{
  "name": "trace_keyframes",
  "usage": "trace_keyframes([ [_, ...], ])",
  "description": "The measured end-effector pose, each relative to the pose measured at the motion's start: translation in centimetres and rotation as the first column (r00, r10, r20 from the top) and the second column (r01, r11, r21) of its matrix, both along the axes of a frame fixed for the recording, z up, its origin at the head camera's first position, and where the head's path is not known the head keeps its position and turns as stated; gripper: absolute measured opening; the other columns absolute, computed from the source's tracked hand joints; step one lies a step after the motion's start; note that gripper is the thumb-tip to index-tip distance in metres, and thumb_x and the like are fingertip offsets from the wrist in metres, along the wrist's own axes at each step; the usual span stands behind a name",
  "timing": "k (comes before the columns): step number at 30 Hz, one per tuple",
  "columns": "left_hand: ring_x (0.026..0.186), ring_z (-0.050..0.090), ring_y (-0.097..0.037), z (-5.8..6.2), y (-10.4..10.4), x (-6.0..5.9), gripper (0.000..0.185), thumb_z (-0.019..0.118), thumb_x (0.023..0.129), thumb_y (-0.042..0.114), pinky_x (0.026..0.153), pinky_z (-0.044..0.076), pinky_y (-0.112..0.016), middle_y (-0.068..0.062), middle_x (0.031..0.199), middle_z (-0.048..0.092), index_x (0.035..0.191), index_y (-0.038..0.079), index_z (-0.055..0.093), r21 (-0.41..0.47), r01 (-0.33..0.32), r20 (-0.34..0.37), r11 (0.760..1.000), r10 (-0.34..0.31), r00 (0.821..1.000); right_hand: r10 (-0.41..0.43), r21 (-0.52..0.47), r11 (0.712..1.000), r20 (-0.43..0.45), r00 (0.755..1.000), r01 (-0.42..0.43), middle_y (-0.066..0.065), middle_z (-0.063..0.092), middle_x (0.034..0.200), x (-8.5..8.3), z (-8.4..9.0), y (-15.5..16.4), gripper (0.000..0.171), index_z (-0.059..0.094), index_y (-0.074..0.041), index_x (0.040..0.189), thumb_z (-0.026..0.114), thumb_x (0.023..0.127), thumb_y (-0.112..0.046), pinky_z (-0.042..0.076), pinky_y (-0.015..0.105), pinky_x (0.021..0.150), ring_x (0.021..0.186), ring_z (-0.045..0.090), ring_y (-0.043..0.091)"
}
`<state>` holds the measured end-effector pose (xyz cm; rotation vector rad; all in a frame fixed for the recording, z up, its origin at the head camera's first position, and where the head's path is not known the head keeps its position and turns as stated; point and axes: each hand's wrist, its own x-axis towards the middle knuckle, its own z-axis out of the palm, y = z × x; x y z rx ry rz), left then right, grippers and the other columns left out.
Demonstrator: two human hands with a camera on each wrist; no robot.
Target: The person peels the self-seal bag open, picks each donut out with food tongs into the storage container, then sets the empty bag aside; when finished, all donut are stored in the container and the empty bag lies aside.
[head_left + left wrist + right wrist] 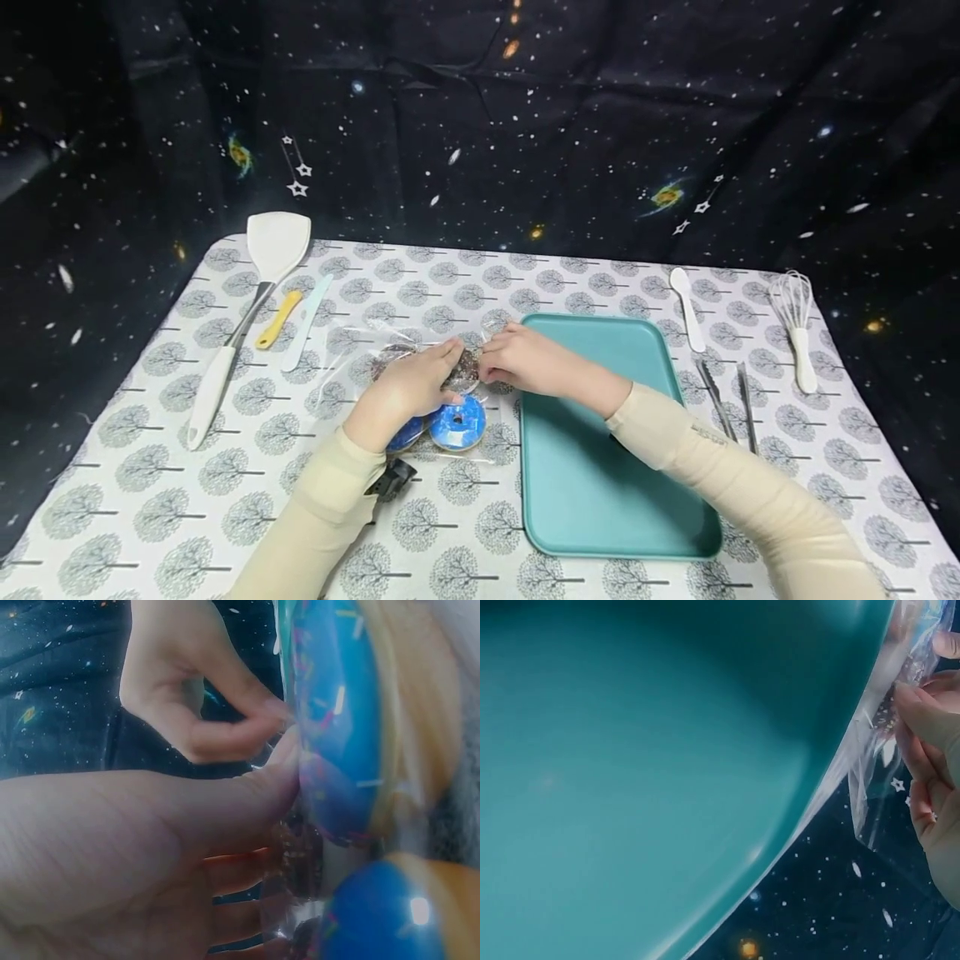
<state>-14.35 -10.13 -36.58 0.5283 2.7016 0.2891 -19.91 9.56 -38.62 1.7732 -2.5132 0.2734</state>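
A clear crinkly plastic bag (390, 354) lies on the tree-patterned tablecloth (225, 500), just left of the teal rectangular plastic tray (600, 500) and toward the middle of the cloth. Inside it sit ring doughnuts: a blue-iced doughnut with sprinkles (457, 422) nearest the front edge, a second blue one (407, 435) mostly hidden under the wrist beside it, and a dark chocolate-coloured doughnut (465, 371) behind them.

Both hands meet over the bag's right end, which points toward the tray. The left hand (408, 392) rests on top of the bag, its thumb (277, 769) pressed against the film beside the blue icing. The right hand (525, 360) reaches in from over the tray's left rim and pinches the plastic between thumb and fingertips (259, 720). The bag's long axis runs left to right, so its contents lie left of the right hand and directly beneath the left.

The tray holds nothing.

Along the cloth's left edge lie a white slotted-free turner (247, 308), a yellow-handled small tool (279, 319) and a pale scraper (307, 323); toward the right edge, a white spoon (687, 307), metal tongs (727, 400) and a wire whisk (797, 325).
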Motion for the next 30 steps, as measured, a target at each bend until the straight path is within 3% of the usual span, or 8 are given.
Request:
trace_keyframes([
  [7, 0.138, 0.027, -0.028, -0.1, 0.1, -0.1, 0.082, 0.063, 0.084, 0.04, 0.109, 0.029, -0.053, -0.008, 0.154, 0.02, 0.147, 0.006, 0.023, -0.011, -0.019, 0.003, 1.0, 0.019, 1.0, -0.033, -0.028, 0.999, 0.033, 0.999, 0.034, -0.011, 0.067, 0.087, 0.2, -0.4, 2.4, 0.004, 0.068, -0.018, 0.087, 0.068, 0.084, -0.016, 0.043, 0.027, 0.082, 0.088, 0.058, 0.008],
  [11, 0.138, 0.027, -0.027, 0.0, 0.0, -0.1, 0.082, 0.063, 0.084, 0.041, 0.108, 0.029, -0.054, -0.007, 0.154, 0.02, 0.147, 0.007, 0.023, -0.02, -0.026, -0.008, 0.999, 0.026, 1.0, -0.057, -0.055, 0.997, 0.057, 0.997, 0.06, -0.01, 0.067, 0.095, 0.4, -0.6, 2.9, 0.011, 0.068, -0.019, 0.095, 0.069, 0.084, -0.017, 0.044, 0.025, 0.083, 0.093, 0.058, 0.007],
  [16, 0.138, 0.029, -0.028, 0.0, 0.1, -0.1, 0.082, 0.063, 0.083, 0.04, 0.108, 0.03, -0.054, -0.008, 0.153, 0.022, 0.147, 0.007, 0.024, -0.008, -0.027, -0.008, 1.0, 0.027, 1.0, 0.01, -0.05, 0.999, 0.031, 0.999, -0.008, -0.008, 0.066, 0.1, 1.3, -0.1, 1.8, 0.023, 0.067, -0.018, 0.1, 0.074, 0.078, -0.017, 0.046, 0.026, 0.085, 0.096, 0.058, 0.009],
  [21, 0.137, 0.029, -0.028, 0.1, 0.2, 0.0, 0.082, 0.064, 0.083, 0.039, 0.108, 0.03, -0.055, -0.008, 0.153, 0.022, 0.147, 0.006, 0.024, 0.004, -0.038, 0.003, 0.999, 0.038, 0.999, 0.085, 0.012, 0.996, 0.029, 0.996, -0.085, -0.009, 0.066, 0.098, 2.6, 0.3, 0.5, 0.019, 0.068, -0.02, 0.095, 0.075, 0.077, -0.021, 0.045, 0.025, 0.086, 0.095, 0.058, 0.009],
  [30, 0.138, 0.028, -0.027, 0.2, 0.2, -0.2, 0.082, 0.064, 0.083, 0.039, 0.108, 0.029, -0.054, -0.007, 0.153, 0.02, 0.147, 0.007, 0.024, -0.011, -0.035, 0.006, 0.999, 0.035, 0.999, 0.063, 0.011, 0.998, 0.095, 0.993, -0.065, -0.012, 0.066, 0.085, 2.4, -0.5, 0.8, 0.005, 0.068, -0.02, 0.085, 0.07, 0.081, -0.017, 0.046, 0.024, 0.083, 0.082, 0.059, 0.005],
])
